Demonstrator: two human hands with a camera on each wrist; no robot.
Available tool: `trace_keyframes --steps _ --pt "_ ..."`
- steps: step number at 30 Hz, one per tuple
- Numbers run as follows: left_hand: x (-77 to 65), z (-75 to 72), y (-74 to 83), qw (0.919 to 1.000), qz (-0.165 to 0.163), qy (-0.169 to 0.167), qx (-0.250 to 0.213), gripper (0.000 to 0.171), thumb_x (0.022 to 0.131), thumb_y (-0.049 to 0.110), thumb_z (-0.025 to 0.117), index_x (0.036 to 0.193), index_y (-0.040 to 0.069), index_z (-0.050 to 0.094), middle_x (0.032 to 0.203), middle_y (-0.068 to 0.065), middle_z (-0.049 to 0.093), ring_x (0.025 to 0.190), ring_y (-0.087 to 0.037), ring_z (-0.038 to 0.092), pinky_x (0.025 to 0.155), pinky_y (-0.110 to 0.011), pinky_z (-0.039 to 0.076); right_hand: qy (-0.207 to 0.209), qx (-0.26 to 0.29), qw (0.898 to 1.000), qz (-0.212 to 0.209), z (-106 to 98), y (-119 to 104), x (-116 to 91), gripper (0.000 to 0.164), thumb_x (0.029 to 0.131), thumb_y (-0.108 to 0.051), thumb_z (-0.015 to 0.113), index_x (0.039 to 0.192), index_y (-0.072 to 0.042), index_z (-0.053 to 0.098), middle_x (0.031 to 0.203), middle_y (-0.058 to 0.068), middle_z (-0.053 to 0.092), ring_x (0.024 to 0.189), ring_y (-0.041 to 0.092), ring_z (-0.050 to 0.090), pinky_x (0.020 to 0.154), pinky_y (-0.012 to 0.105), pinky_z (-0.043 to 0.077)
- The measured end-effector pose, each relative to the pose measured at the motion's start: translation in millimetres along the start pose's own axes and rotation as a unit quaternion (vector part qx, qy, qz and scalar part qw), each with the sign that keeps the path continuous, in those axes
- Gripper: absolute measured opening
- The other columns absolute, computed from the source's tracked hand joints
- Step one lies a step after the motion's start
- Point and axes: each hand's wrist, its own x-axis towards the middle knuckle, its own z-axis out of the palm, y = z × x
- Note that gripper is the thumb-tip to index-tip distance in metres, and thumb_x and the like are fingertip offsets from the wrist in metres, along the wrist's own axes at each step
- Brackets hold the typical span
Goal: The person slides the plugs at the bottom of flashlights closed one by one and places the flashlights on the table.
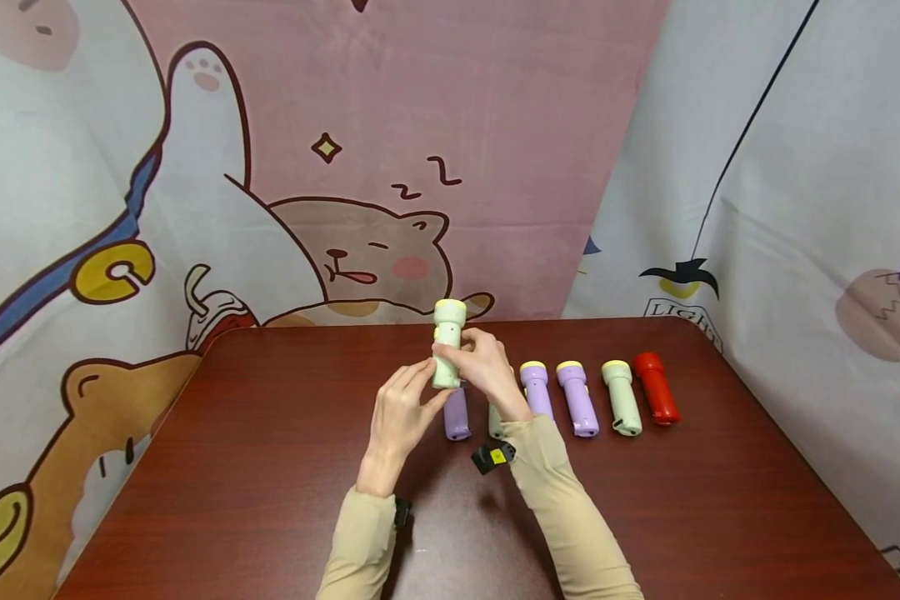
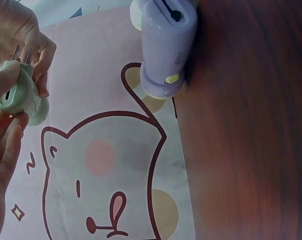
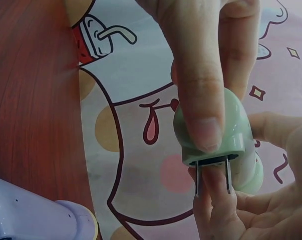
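Both hands hold a pale green flashlight (image 1: 449, 315) above the table, its yellow-rimmed head upward. My left hand (image 1: 397, 412) pinches the tail end between thumb and fingers. From the other side, my right hand (image 1: 487, 367) grips the body. Two metal plug prongs (image 3: 228, 175) stick out of the tail in the right wrist view, close to the fingers. Below the hands lies a purple flashlight (image 1: 457, 415), its upper part hidden. Beside it, another pale green flashlight (image 1: 495, 423) is mostly covered by the right hand and forearm.
Right of the arms, two purple flashlights (image 1: 578, 398), a pale green flashlight (image 1: 622, 398) and a red flashlight (image 1: 656, 388) lie in a row on the brown table (image 1: 255, 467). A cartoon-printed cloth (image 1: 495, 125) hangs behind the table.
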Motion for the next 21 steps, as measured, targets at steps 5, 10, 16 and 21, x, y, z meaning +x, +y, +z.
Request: trace_keyframes --steps 5,10,16,21 --pt "0.3 -1.1 0.0 1.0000 0.004 -0.005 -0.002 0.048 0.061 0.016 0.089 0.100 -0.006 0.070 0.094 -0.015 0.072 0.078 -0.023 0.067 0.071 -0.030 0.056 -0.004 0.009 1.000 -0.001 -0.4 -0.1 -0.1 0.047 0.078 -0.041 0.072 0.109 -0.007 0.064 0.096 0.010 0.071 0.073 0.013 0.065 0.061 0.025 0.054" --pt "-0.2 -1.0 -0.6 0.9999 0.010 -0.007 0.000 0.047 0.062 0.014 0.088 0.100 -0.006 0.070 0.094 -0.015 0.072 0.078 -0.023 0.068 0.071 -0.030 0.056 -0.004 0.009 1.000 -0.001 -0.8 0.4 0.3 0.047 0.078 -0.042 0.073 0.108 -0.007 0.064 0.096 0.010 0.072 0.072 0.013 0.065 0.060 0.025 0.054" --pt "0.4 -2.5 -0.8 0.9998 0.013 -0.015 0.000 0.046 0.063 0.015 0.087 0.101 -0.005 0.070 0.094 -0.015 0.073 0.078 -0.022 0.068 0.072 -0.030 0.056 -0.007 0.013 1.000 -0.001 -0.9 0.6 0.5 0.046 0.078 -0.041 0.073 0.108 -0.006 0.064 0.096 0.011 0.072 0.071 0.013 0.065 0.063 0.029 0.056" --pt "0.2 -2.3 -1.3 0.9996 0.021 -0.018 0.004 0.045 0.064 0.015 0.087 0.100 -0.005 0.070 0.094 -0.016 0.073 0.079 -0.023 0.069 0.072 -0.029 0.056 -0.002 -0.001 1.000 -0.002 -0.9 1.6 0.0 0.048 0.078 -0.043 0.072 0.110 -0.008 0.064 0.096 0.009 0.072 0.070 0.013 0.066 0.063 0.030 0.056"
